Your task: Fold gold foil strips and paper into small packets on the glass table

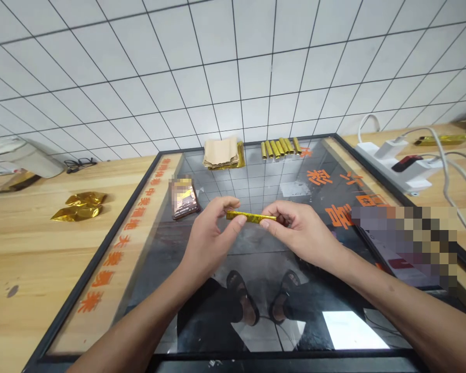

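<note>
The gold foil stick (250, 216) lies level between your hands, over the black-framed mirror (92, 259). Your left hand (212, 235) pinches one end between thumb and fingers; your right hand (299, 233) pinches the other, fingers pressed together, and both hide the stick's tips. Near your left hand, a pixelated packet (184, 199) can't be made out. A stretch of mirror separates your hands from the tan paper stack (219, 153) and the row of gold foil tubes (280, 148) at upper centre. A large pixelated patch (404, 243) hides the mirror's right edge. Crumpled gold foil packets (77, 206) lie on the wooden bench (31, 259) at left.
</note>
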### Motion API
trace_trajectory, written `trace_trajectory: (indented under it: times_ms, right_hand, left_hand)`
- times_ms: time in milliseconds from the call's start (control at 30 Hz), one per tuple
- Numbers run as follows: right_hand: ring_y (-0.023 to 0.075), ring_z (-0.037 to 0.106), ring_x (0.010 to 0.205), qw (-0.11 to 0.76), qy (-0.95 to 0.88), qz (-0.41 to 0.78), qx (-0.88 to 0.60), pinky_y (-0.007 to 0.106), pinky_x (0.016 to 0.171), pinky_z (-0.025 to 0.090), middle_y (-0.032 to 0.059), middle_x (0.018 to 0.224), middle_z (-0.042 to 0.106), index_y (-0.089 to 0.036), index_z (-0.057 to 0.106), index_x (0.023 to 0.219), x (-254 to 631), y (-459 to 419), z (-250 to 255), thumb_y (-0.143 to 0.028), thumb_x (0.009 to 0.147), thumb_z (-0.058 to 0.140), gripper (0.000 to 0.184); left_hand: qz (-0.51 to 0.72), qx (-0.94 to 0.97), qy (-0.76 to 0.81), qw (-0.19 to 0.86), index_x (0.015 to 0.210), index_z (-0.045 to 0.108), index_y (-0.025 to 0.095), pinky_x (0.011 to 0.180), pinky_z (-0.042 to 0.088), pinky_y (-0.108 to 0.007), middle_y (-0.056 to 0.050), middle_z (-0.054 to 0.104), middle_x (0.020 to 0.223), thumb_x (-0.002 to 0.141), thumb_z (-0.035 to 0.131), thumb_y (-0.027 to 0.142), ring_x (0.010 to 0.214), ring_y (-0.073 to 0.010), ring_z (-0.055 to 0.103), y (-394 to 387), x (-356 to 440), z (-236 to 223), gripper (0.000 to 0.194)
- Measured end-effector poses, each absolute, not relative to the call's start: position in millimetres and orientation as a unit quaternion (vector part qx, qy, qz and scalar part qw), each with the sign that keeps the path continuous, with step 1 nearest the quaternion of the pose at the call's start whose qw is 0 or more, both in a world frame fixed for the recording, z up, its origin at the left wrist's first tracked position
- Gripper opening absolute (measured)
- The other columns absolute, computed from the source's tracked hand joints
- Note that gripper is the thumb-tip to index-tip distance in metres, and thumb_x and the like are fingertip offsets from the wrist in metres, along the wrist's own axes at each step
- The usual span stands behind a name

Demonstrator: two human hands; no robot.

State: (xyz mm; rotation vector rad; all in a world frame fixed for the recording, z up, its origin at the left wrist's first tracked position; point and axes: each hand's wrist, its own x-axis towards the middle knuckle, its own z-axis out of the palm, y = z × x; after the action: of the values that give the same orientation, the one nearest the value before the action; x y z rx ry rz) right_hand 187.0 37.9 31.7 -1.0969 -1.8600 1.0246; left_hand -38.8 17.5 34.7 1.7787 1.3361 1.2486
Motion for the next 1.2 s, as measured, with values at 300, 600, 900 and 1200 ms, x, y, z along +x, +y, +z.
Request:
trace_trajectory:
  times_ms: [300, 600, 900, 1200]
  right_hand:
    - [0.0135, 0.056, 0.069, 0.39, -0.708, 0.414, -0.419, 0.027, 0.064, 0.045, -0.0028, 0.075, 0.064, -0.021, 0.072, 0.086, 184, 36, 34, -0.031, 0.096, 0.073, 0.014]
    - [0.0127, 0.059, 0.071, 0.407, -0.751, 0.356, -0.378, 0.027, 0.065, 0.045, -0.0024, 0.08, 0.067, -0.022, 0.076, 0.087, 182, 28, 40, -0.021, 0.094, 0.076, 0.007]
    - [0.0122, 0.057, 0.071, 0.417, -0.748, 0.373, -0.357, 0.027, 0.064, 0.045, -0.0022, 0.081, 0.064, -0.021, 0.075, 0.086, 179, 23, 47, -0.019, 0.095, 0.075, 0.009]
    - [0.0139, 0.058, 0.07, 0.411, -0.729, 0.413, -0.36, 0.029, 0.064, 0.044, -0.0011, 0.077, 0.066, -0.021, 0.073, 0.079, 181, 20, 51, -0.026, 0.096, 0.073, 0.019]
  left_hand:
    - [0.341, 0.787, 0.478, 0.188, 0.089, 0.073, 0.022, 0.083, 0.048, -0.035, 0.0, 0.074, 0.091, 0.099, 0.066, 0.015, 0.089, -0.0192, 0.064, 13, -38, 30, 0.014]
    - [0.391, 0.795, 0.411, 0.215, 0.089, 0.074, 0.021, 0.079, 0.047, -0.031, 0.0, 0.072, 0.089, 0.1, 0.066, 0.014, 0.084, -0.0155, 0.064, 8, -34, 35, 0.014]
    - [0.405, 0.73, 0.434, 0.338, 0.081, 0.069, 0.019, 0.068, 0.044, -0.024, 0.003, 0.066, 0.073, 0.097, 0.068, 0.018, 0.068, -0.0104, 0.057, -2, -26, 42, 0.017]
    - [0.419, 0.65, 0.433, 0.463, 0.078, 0.073, 0.017, 0.067, 0.047, -0.026, -0.001, 0.068, 0.072, 0.095, 0.073, 0.03, 0.069, -0.0125, 0.059, -4, -20, 40, 0.022]
